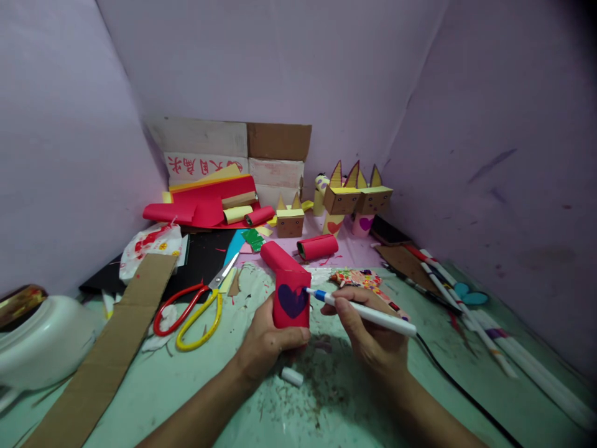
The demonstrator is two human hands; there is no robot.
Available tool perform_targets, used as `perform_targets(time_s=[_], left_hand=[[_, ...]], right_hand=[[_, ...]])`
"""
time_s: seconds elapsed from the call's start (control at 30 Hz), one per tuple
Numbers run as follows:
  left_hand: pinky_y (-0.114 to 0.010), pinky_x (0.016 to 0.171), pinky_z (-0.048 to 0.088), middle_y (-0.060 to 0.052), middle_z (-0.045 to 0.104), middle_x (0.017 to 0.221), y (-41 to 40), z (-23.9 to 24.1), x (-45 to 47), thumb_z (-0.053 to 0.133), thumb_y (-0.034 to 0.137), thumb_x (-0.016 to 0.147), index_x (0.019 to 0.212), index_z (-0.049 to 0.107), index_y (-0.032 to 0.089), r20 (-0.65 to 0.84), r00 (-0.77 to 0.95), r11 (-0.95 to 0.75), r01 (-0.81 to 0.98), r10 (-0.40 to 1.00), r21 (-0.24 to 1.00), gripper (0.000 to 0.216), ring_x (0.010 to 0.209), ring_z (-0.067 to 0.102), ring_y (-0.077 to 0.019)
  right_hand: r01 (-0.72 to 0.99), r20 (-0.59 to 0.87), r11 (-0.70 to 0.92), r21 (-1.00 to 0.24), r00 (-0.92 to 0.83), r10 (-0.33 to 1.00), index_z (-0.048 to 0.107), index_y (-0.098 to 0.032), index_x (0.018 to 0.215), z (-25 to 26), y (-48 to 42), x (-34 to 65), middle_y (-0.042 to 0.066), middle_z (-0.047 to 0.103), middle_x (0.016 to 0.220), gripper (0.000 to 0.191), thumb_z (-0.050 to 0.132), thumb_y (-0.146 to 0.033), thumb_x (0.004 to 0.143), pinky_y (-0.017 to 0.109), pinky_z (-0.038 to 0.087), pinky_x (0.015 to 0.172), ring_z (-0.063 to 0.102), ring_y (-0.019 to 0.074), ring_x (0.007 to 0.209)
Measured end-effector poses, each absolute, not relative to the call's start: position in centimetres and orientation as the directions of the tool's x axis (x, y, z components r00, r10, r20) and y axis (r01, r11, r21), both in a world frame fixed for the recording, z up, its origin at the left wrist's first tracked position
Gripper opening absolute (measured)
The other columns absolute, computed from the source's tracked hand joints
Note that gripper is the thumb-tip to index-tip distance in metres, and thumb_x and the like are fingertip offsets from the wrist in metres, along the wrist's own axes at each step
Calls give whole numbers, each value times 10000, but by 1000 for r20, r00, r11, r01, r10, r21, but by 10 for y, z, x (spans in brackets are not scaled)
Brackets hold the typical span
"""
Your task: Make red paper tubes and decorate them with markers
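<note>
My left hand [270, 342] is closed around a red paper tube [278, 314] with a dark purple heart [292, 301] on its front. A folded red piece [278, 255] appears behind the top of that tube; whether they are joined I cannot tell. In my right hand [373, 326] is a white corded pen-shaped tool [382, 317] with a blue collar. Its tip meets or nearly meets the heart's right edge. Below the tube, a small white cap [292, 376] lies on the green table cover [252, 417].
Left are red-and-yellow scissors [213, 292], a cardboard strip [116, 348] and a white pot [46, 342]. Another red tube [318, 247] lies ahead. Cardboard-headed figures [342, 202] and a small eared box [290, 224] stand behind. A black cord [448, 376] and white sticks [471, 311] lie right.
</note>
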State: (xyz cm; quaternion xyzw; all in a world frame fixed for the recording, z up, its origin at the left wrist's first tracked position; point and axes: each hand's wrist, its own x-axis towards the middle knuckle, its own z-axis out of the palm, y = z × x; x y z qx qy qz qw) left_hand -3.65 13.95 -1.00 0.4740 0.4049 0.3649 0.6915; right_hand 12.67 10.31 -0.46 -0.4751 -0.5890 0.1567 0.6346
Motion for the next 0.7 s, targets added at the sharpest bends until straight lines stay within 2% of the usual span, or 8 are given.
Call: perform_targets(time_s=[0.17, 0.37, 0.57, 0.7], left_hand=[[-228, 441, 380, 35, 561, 611, 140, -12, -37, 793, 293, 494, 900, 565, 162, -204, 410, 278, -128, 889, 952, 483, 499, 467, -115], [-223, 448, 368, 37, 557, 627, 141, -14, -37, 797, 298, 494, 930, 574, 157, -204, 406, 277, -129, 891, 952, 510, 526, 460, -114], [-221, 487, 387, 29, 578, 659, 141, -15, -39, 797, 273, 498, 927, 586, 158, -194, 397, 265, -132, 897, 955, 492, 569, 479, -117], [-226, 475, 395, 17, 601, 672, 141, -13, -38, 801, 279, 488, 947, 586, 152, -204, 397, 272, -122, 895, 954, 522, 559, 493, -123]], right_hand=[[351, 587, 493, -796, 250, 770, 699, -239, 803, -4, 102, 123, -14, 724, 681, 111, 623, -240, 884, 261, 508, 598, 668, 157, 613], [266, 498, 432, -862, 286, 819, 699, -238, 769, -2, 96, 118, -23, 706, 646, 131, 632, -281, 873, 245, 464, 544, 639, 141, 561], [234, 490, 438, -868, 272, 828, 692, -231, 755, -1, 95, 116, -28, 697, 625, 136, 630, -276, 868, 240, 461, 528, 619, 134, 532], [281, 529, 458, -844, 285, 799, 700, -238, 780, -3, 98, 120, -25, 705, 656, 120, 633, -260, 876, 235, 473, 551, 643, 135, 570]])
